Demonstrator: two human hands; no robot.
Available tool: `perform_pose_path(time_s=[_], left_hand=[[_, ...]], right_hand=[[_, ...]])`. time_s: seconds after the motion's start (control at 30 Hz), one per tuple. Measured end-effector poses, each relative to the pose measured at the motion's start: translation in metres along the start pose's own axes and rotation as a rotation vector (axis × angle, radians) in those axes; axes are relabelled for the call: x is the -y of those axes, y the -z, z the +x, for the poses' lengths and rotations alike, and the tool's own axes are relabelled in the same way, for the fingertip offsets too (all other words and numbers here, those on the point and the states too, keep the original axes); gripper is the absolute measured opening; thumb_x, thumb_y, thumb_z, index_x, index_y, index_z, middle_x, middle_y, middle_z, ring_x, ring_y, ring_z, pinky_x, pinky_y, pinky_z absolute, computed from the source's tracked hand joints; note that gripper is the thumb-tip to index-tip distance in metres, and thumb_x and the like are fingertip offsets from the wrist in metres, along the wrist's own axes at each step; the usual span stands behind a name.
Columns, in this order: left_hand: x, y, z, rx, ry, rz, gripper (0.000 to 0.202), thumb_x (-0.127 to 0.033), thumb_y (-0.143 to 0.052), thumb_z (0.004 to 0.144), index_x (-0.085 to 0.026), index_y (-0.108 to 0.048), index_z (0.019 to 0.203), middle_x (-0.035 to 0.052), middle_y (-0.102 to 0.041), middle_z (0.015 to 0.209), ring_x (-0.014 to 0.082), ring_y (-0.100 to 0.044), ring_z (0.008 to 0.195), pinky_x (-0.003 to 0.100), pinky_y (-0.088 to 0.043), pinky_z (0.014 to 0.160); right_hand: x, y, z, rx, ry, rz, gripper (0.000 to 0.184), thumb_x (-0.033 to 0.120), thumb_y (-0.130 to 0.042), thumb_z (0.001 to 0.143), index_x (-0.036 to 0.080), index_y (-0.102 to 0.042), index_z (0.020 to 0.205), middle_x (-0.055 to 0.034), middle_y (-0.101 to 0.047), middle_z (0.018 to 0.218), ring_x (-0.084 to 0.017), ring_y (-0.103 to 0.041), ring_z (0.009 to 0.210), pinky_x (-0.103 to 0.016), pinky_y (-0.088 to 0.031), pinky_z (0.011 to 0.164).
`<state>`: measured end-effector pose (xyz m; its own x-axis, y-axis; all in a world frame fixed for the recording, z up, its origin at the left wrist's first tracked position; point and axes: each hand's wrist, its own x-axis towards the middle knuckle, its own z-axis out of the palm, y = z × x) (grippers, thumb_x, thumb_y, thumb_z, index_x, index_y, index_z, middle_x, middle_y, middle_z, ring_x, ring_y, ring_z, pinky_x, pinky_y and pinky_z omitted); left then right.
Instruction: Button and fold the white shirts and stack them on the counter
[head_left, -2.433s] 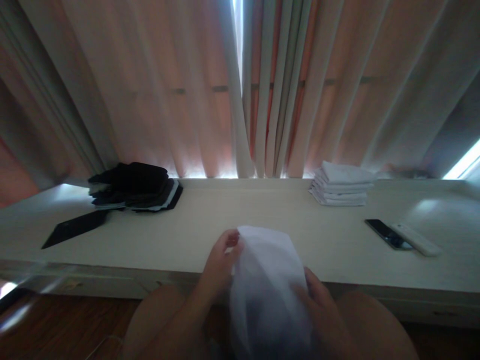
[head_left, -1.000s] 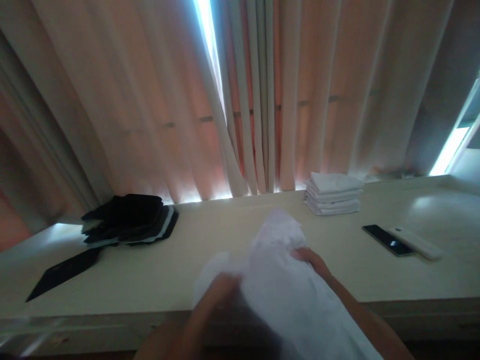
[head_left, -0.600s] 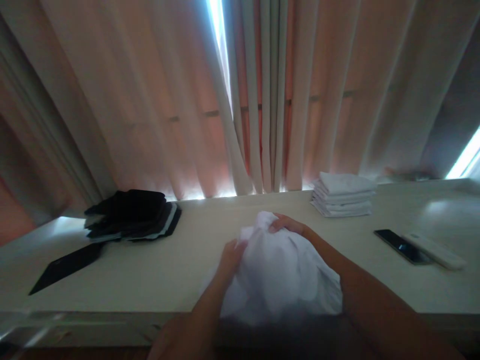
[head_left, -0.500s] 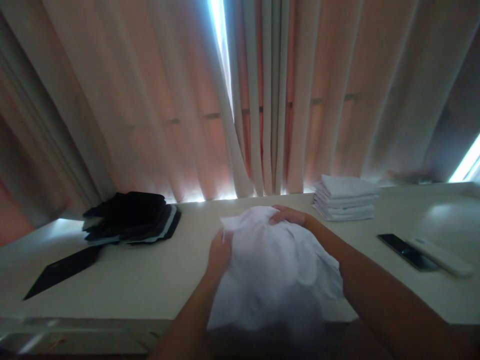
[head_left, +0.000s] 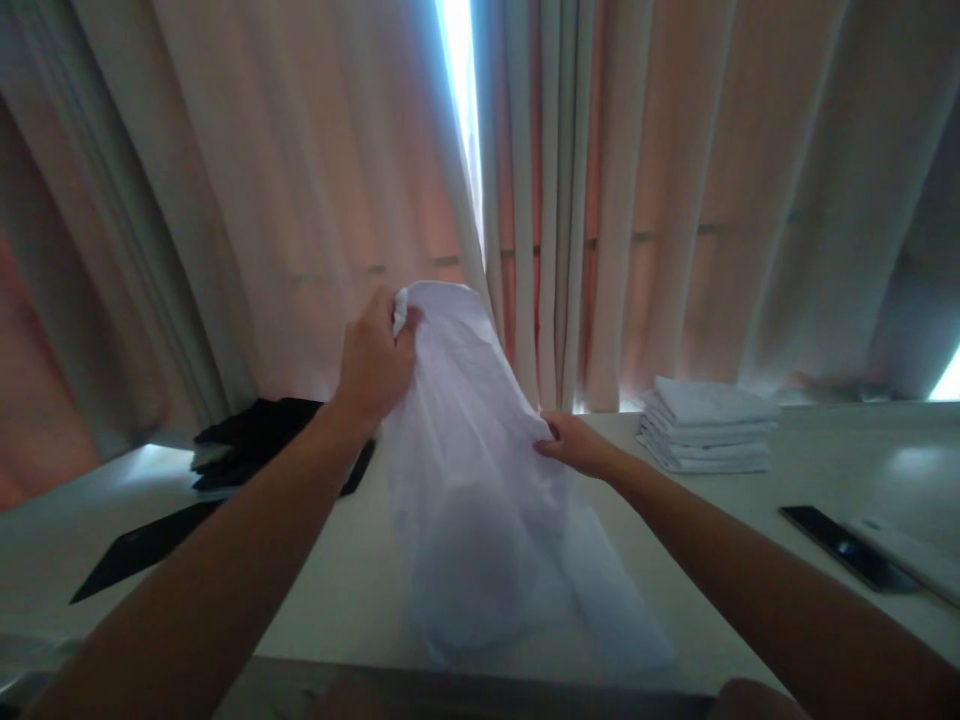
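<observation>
A thin white garment [head_left: 480,470] hangs between my two hands over the table, its lower part blurred; whether it is a shirt I cannot tell for sure. My left hand [head_left: 377,352] grips its top left corner, raised in front of the curtain with the thumb pressed on the cloth. Lower and to the right, my right hand [head_left: 576,444] pinches the garment's right edge between thumb and fingers. The cloth slopes down from left to right along its upper edge, and its bottom reaches near the table's front edge.
On the white table [head_left: 330,590], a stack of folded white cloths [head_left: 709,425] stands at the back right. A phone [head_left: 847,547] lies beside a pale, long object [head_left: 911,555]. Dark folded cloths [head_left: 255,435] and a flat black piece [head_left: 142,545] are at left. Curtains [head_left: 337,180] hang behind.
The bunched garment has been lifted and spread out. My left hand has moved up and to the left; my right hand now holds the right edge, slightly lower.
</observation>
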<state>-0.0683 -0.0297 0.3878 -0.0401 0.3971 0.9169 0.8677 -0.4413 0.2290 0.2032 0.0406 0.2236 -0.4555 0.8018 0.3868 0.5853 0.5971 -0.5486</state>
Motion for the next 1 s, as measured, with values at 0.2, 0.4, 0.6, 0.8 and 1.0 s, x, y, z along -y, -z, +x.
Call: perform_pose_path(time_s=[0.2, 0.4, 0.6, 0.8, 1.0], left_hand=[[-0.002, 0.069, 0.082, -0.134, -0.054, 0.203, 0.023, -0.030, -0.055, 0.097, -0.007, -0.058, 0.098, -0.0009, -0.057, 0.083, 0.0104, -0.054, 0.076, 0.030, -0.047, 0.082], [-0.024, 0.123, 0.123, -0.145, -0.187, 0.194, 0.046, -0.042, -0.043, 0.099, 0.001, -0.057, 0.109, 0.0019, -0.065, 0.102, 0.0119, -0.059, 0.096, 0.035, -0.044, 0.092], [-0.055, 0.160, 0.136, -0.119, -0.268, 0.316, 0.057, -0.043, -0.030, 0.097, 0.006, -0.055, 0.110, 0.0072, -0.065, 0.104, 0.0177, -0.065, 0.101, 0.038, -0.043, 0.085], [-0.033, 0.206, 0.137, -0.068, -0.140, 0.540, 0.052, -0.044, -0.032, 0.097, 0.003, -0.052, 0.095, 0.0074, -0.061, 0.102, 0.0246, -0.060, 0.116, 0.045, -0.042, 0.092], [-0.016, 0.218, 0.102, 0.054, -0.040, 0.499, 0.037, -0.037, -0.039, 0.101, -0.004, -0.054, 0.092, 0.0047, -0.061, 0.099, 0.0175, -0.061, 0.111, 0.044, -0.042, 0.101]], right_hand=[[0.009, 0.019, -0.017, -0.066, -0.010, 0.082, 0.012, 0.027, -0.054, 0.086, 0.017, -0.061, 0.086, -0.0075, -0.068, 0.087, -0.020, -0.063, 0.084, -0.036, -0.048, 0.079], [0.099, 0.022, -0.018, 0.177, 0.026, 0.633, 0.073, 0.048, -0.076, 0.075, 0.023, -0.045, 0.137, -0.0138, -0.059, 0.133, -0.023, -0.062, 0.112, -0.042, -0.049, 0.095], [0.162, -0.047, -0.028, 0.084, 0.190, 0.578, 0.049, 0.066, -0.054, 0.087, 0.021, -0.071, 0.098, -0.0059, -0.073, 0.099, -0.023, -0.066, 0.095, -0.041, -0.051, 0.090], [0.146, 0.051, -0.044, -0.085, 0.159, 0.446, 0.038, 0.058, -0.067, 0.081, 0.020, -0.074, 0.077, -0.0027, -0.072, 0.075, -0.021, -0.065, 0.076, -0.035, -0.053, 0.073], [0.161, 0.170, -0.066, -0.015, 0.075, 0.666, 0.025, 0.034, -0.065, 0.082, 0.013, -0.071, 0.070, -0.0062, -0.076, 0.085, -0.016, -0.068, 0.079, -0.037, -0.051, 0.082]])
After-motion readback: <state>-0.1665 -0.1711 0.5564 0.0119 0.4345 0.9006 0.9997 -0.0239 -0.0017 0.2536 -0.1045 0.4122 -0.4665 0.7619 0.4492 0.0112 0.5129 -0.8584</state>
